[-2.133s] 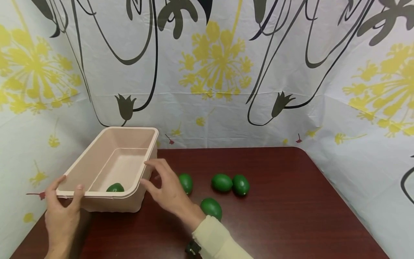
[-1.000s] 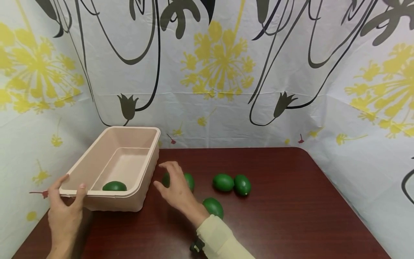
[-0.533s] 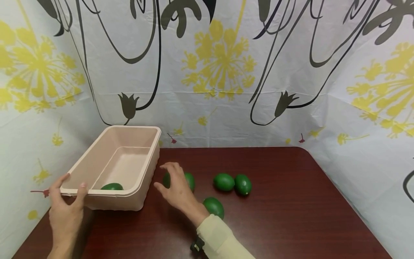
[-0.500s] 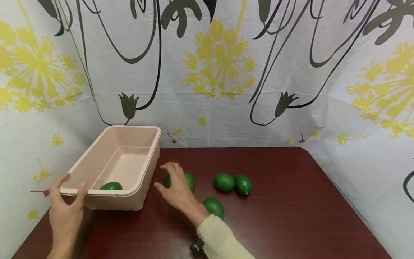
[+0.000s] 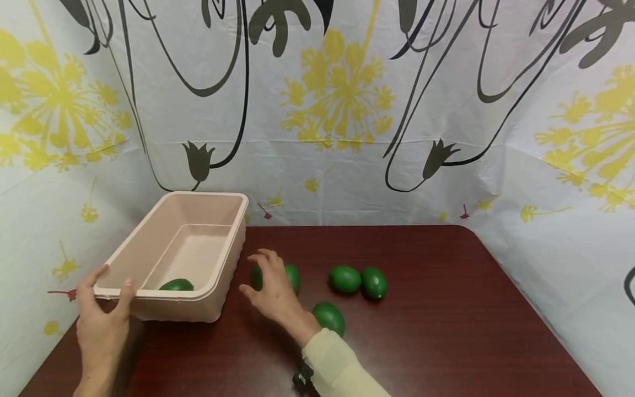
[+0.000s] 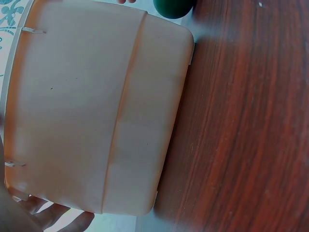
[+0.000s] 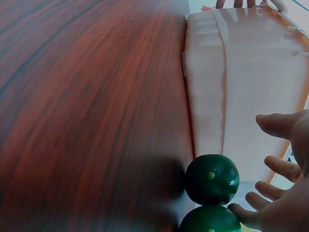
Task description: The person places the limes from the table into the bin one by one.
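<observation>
My left hand [image 5: 103, 331] grips the near left corner of a beige plastic bin [image 5: 173, 310], thumb over the rim; in the left wrist view, fingers [image 6: 79, 223] reach round its side. A green lime [image 5: 177, 285] lies inside the bin, partly hidden by the near rim. Just right of the bin, my right hand [image 5: 278, 298] is held with fingers spread and nothing in its grasp. Behind it are two limes, one at the left [image 5: 256, 277] and one at the right [image 5: 292, 277], partly covered by the hand. The right wrist view has two limes [image 7: 212, 180] close beside that hand.
Farther right on the dark red-brown table [image 5: 436, 336], a lime [image 5: 344, 279] touches another lime [image 5: 374, 283]. A nearer lime [image 5: 329, 318] sits beside the right wrist. A patterned white cloth [image 5: 317, 182] hangs behind and around the table.
My right hand has left the bin's right rim and moved right to the limes, then stayed nearly still. Inside the bin the lime has shifted slightly. The left hand keeps its grip.
</observation>
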Demonstrator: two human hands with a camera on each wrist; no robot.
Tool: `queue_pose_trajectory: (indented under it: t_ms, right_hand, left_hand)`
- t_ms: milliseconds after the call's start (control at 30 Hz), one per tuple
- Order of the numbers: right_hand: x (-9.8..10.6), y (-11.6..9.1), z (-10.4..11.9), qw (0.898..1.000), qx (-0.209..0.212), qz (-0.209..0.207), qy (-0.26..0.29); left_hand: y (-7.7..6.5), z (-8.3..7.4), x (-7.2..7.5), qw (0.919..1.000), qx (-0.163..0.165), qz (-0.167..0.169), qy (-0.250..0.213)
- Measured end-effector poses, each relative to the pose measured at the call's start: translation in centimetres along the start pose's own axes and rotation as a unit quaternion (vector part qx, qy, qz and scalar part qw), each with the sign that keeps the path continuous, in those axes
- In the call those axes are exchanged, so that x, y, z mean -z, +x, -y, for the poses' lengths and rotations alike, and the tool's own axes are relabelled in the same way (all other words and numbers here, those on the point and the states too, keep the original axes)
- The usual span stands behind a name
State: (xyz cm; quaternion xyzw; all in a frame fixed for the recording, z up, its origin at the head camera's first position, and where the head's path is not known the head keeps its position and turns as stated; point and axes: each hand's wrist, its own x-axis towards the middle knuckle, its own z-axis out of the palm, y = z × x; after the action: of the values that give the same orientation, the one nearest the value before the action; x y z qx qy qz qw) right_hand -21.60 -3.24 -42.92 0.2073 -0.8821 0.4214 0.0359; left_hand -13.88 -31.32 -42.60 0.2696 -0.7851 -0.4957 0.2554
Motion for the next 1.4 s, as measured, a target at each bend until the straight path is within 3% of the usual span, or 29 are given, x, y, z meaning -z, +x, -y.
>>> queue_pose_trajectory:
  t_ms: [200, 467, 633, 833, 1400]
  right_hand:
    - [-0.1, 0.2, -0.2, 1.000, -0.006, 0.012, -0.017]
    - [-0.3, 0.3, -0.3, 0.996, -0.011, 0.045, -0.081]
    - [-0.4, 0.3, -0.5, 0.985, -0.001, 0.069, -0.157]
    - [-0.4, 0.5, -1.4, 0.971, 0.030, 0.057, -0.230]
    - [0.6, 0.5, -2.0, 0.971, 0.032, 0.063, -0.226]
  left_hand:
    - [0.0, -0.1, 0.0, 1.0000, 0.002, 0.001, 0.000]
    - [0.0, 0.0, 0.0, 1.0000, 0.003, 0.001, 0.001]
    - [0.0, 0.1, 0.0, 1.0000, 0.002, 0.001, 0.002]
    - [0.0, 0.1, -0.1, 1.0000, 0.004, 0.002, -0.002]
    - [0.0, 0.1, 0.0, 1.0000, 0.006, 0.003, -0.002]
